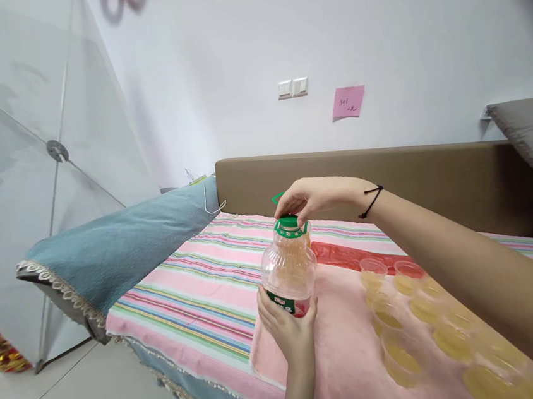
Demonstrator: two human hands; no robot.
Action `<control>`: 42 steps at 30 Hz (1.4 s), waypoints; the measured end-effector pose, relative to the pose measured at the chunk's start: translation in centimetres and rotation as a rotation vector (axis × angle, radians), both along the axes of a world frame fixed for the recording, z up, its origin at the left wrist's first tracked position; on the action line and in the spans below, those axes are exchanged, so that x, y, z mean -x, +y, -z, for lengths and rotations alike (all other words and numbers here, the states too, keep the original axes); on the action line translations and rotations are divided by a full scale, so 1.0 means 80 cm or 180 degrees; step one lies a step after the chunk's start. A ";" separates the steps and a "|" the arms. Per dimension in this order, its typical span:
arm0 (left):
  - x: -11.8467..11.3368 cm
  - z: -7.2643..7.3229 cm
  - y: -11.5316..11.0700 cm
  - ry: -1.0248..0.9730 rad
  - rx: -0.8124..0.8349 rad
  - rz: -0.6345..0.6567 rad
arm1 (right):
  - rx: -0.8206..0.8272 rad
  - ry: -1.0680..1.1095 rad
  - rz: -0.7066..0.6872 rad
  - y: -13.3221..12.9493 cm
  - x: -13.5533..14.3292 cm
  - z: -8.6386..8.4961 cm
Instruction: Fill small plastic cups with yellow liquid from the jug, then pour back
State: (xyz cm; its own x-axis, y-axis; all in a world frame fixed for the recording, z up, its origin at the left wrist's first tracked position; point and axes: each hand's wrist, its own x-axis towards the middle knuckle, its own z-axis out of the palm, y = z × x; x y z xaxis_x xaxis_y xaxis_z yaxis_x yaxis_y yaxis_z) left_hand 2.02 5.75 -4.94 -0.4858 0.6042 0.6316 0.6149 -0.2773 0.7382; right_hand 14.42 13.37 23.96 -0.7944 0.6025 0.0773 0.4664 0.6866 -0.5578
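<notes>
A clear plastic bottle with a green and red label stands upright in front of me. My left hand is wrapped around its lower part, fingers on the left side and thumb on the right. From above, my right hand grips the green bottle cap, with fingers and thumb at its sides. A green ring with a handle circles the neck below the cap. Part of a green loop shows behind my right fingers; what it belongs to is hidden.
To the right, several clear cups of yellow liquid stand in rows on a pink cloth, partly behind my right forearm. A red plastic sheet or bag lies beyond them. The striped cover reaches a blue-draped armrest and brown backrest.
</notes>
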 end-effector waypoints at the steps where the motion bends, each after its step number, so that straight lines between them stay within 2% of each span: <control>1: 0.000 0.001 0.000 -0.0001 0.0007 0.0007 | -0.0088 -0.0075 -0.0017 -0.001 0.002 -0.002; 8: 0.001 0.004 0.002 0.0046 0.0001 -0.0047 | -0.0755 -0.0370 0.0117 -0.006 0.013 -0.008; 13: 0.001 0.002 0.005 0.0119 -0.0035 -0.0096 | -0.0737 -0.0499 0.0149 -0.009 0.016 -0.015; 16: 0.002 0.002 0.005 0.0126 -0.0056 -0.0098 | -0.0788 -0.0668 0.0197 -0.005 0.018 -0.012; 19: 0.001 0.003 0.005 0.0117 -0.0076 -0.0094 | -0.1130 -0.0916 0.0663 -0.007 0.027 -0.003; 22: 0.000 0.004 0.005 0.0153 -0.0127 -0.0081 | -0.1966 -0.1180 0.1226 -0.018 0.038 0.001; 24: 0.000 0.003 0.006 0.0153 -0.0131 -0.0066 | -0.2268 -0.1234 0.1391 -0.024 0.039 -0.002; 26: 0.003 0.002 0.008 0.0066 -0.0115 -0.0070 | -0.1953 -0.1121 0.1180 -0.025 0.034 -0.006; 28: 0.006 0.000 0.009 -0.0044 -0.0103 -0.0061 | -0.1457 -0.1014 0.0743 -0.021 0.025 -0.009; 31: 0.008 -0.002 0.010 -0.0104 -0.0063 -0.0016 | -0.1270 -0.0920 0.0348 -0.011 0.016 -0.006; 35: 0.009 0.000 0.009 -0.0118 0.0015 0.0050 | -0.1207 -0.0933 0.0255 -0.006 0.019 0.002; 42: 0.012 0.008 0.012 -0.0080 -0.0013 0.0078 | -0.1298 -0.1253 0.0642 -0.020 0.032 0.011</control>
State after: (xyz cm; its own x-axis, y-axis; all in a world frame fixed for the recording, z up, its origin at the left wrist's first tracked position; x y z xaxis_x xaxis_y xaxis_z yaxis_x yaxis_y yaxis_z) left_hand 1.04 6.69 -5.56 -0.4867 0.6135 0.6219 0.5891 -0.2952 0.7522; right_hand 11.83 11.81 23.10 -0.6833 0.7279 0.0572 0.7278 0.6853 -0.0270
